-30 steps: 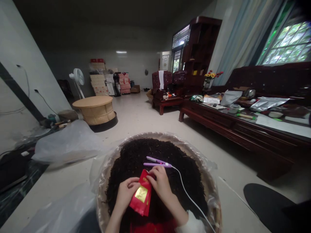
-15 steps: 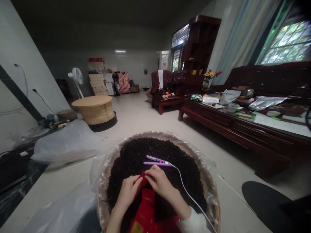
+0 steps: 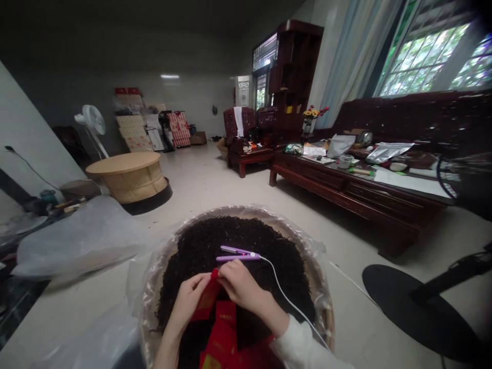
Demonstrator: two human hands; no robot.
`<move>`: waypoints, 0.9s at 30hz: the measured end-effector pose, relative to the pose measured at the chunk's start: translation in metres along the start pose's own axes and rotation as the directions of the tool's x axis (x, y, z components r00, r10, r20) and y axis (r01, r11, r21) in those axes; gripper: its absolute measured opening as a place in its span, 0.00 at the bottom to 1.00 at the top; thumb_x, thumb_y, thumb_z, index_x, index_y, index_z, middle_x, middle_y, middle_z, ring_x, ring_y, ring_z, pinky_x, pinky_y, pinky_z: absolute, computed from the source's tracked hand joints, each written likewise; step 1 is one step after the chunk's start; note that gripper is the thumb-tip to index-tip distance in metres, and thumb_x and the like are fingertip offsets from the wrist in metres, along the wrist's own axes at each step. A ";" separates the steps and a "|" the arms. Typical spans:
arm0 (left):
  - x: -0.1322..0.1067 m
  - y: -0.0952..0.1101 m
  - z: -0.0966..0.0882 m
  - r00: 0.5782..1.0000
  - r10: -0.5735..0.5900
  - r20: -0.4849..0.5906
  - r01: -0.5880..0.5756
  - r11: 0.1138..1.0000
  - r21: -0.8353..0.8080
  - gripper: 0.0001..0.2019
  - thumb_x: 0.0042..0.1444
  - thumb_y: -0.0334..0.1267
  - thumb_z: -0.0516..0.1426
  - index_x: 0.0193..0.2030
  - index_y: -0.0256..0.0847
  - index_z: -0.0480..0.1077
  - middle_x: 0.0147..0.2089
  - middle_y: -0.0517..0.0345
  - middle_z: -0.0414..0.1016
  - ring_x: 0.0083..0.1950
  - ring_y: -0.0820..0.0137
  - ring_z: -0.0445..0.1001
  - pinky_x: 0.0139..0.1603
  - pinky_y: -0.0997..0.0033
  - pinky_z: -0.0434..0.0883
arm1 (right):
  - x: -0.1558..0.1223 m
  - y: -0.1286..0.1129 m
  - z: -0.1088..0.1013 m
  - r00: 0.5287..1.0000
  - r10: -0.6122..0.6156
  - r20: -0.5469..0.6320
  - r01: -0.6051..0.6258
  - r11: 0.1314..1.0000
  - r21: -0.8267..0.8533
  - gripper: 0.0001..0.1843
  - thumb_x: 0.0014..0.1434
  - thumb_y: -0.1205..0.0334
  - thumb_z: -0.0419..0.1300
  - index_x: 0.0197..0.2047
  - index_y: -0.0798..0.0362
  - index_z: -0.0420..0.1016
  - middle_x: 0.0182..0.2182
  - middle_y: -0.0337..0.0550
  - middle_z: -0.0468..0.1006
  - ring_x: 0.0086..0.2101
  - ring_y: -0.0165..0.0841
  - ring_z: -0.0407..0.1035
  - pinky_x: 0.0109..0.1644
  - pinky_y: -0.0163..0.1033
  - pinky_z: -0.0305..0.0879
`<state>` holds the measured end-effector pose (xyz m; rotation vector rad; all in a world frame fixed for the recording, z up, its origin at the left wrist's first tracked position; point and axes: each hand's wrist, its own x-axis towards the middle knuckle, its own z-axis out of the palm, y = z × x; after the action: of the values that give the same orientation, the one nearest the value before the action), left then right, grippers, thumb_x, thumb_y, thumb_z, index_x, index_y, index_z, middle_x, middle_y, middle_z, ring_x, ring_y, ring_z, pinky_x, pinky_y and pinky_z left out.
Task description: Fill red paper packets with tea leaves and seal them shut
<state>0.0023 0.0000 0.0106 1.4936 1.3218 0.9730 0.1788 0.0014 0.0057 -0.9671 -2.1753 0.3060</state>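
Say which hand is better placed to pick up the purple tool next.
Probably the right hand: it is closer to the purple tool, whose white cord trails off on that side. The left hand is farther away. Both pinch the red packet, so the right must first let go.

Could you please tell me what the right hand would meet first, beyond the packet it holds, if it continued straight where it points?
Probably the left hand, holding the red packet just across from the right hand, though depth is unclear.

Red pkt (image 3: 206,302), prob. gold print; purple flat iron (image 3: 236,258).
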 end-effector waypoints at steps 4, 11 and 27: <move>-0.002 -0.002 -0.002 0.993 0.081 -0.085 -0.070 0.990 0.123 0.18 0.50 0.52 0.56 0.27 0.37 0.75 0.27 0.56 0.78 0.31 0.66 0.74 0.33 0.71 0.70 | 0.003 -0.003 0.002 0.997 0.024 0.072 -0.025 1.000 0.014 0.08 0.60 0.69 0.53 0.32 0.53 0.71 0.26 0.40 0.74 0.28 0.31 0.66 0.38 0.38 0.57; -0.002 0.012 -0.003 0.960 0.278 0.034 -0.272 0.899 0.344 0.14 0.56 0.45 0.52 0.28 0.42 0.74 0.25 0.60 0.77 0.27 0.69 0.74 0.30 0.76 0.68 | 0.011 -0.009 -0.007 0.957 0.103 0.270 -0.145 0.979 0.142 0.19 0.59 0.58 0.57 0.18 0.54 0.70 0.14 0.33 0.65 0.18 0.25 0.55 0.28 0.33 0.51; 0.014 -0.044 -0.011 0.729 0.629 0.271 -0.559 0.318 0.766 0.28 0.53 0.28 0.52 0.63 0.41 0.56 0.63 0.45 0.65 0.67 0.54 0.56 0.64 0.43 0.53 | 0.010 0.011 0.019 0.873 0.307 0.378 -0.474 0.355 0.806 0.28 0.55 0.36 0.53 0.38 0.53 0.76 0.36 0.41 0.77 0.39 0.33 0.68 0.53 0.41 0.60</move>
<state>-0.0192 0.0167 -0.0281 2.8820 1.3472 0.8654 0.1672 0.0181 -0.0075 -0.7933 -1.4474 1.6481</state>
